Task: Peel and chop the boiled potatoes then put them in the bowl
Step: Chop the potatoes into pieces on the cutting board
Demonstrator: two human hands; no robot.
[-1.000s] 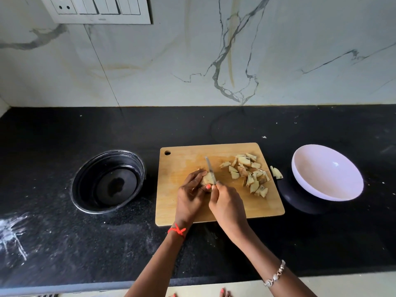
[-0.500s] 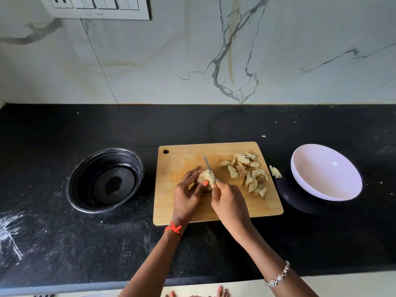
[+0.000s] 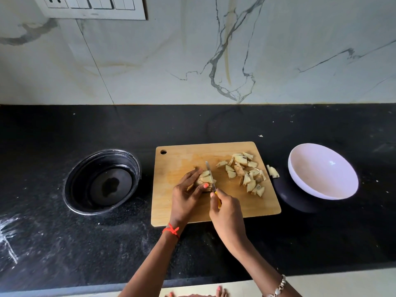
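Wall (image 3: 150, 61): pale marble with grey veins, behind the counter; switch panel (image 3: 92, 7) at top left.
Counter (image 3: 214, 125): black speckled stone, white smears at the left edge.
Cutting board (image 3: 177, 161): wooden, hanging hole at far left corner, flat on the counter at centre.
Black container (image 3: 102, 153): round, left of the board, apart from it; small dark puddle in the bottom.
White bowl (image 3: 321, 172): right of the board, tilted toward the camera, nothing in it.
Right hand (image 3: 227, 213): fingers curled round the knife's yellow handle.
Left hand (image 3: 186, 194): over the board, fingertips and thumb gripping the potato from the left.
Chopped pieces (image 3: 246, 174): loose pile on the board's right half, some with skin showing.
Potato (image 3: 204, 179): partly cut, mid-board, against the left hand.
Knife (image 3: 209, 170): thin blade pointing away, edge down in the potato's right side.
Stray pieces (image 3: 272, 171): off the board, on the counter between board and white bowl.
Wrists: red thread (image 3: 171, 230) on the left, metal bracelet (image 3: 278, 288) on the right.
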